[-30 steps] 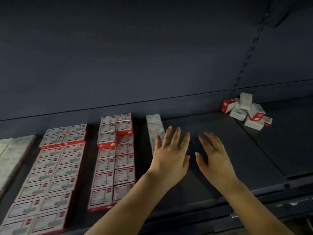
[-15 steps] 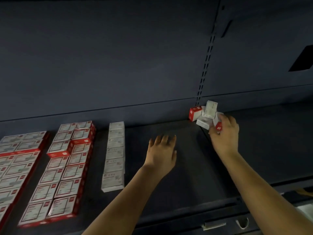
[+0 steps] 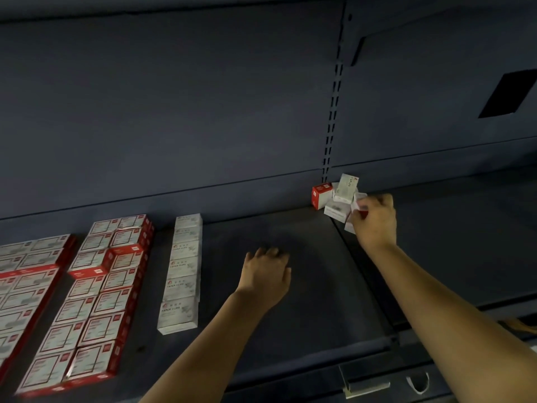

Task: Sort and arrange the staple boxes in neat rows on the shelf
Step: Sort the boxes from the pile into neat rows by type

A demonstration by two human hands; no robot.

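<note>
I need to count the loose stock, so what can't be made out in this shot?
- Head view: right hand covers part of the loose box pile; count unclear.
- Left edge cuts off the red-and-white rows.
- Left hand: its fingertips are blurred.

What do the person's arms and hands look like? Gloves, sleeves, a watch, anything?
Nothing is worn that the head view shows. The left hand and right hand are bare, with no gloves, rings or watch visible. Both forearms are bare to the bottom edge of the picture, so no sleeves appear.
</note>
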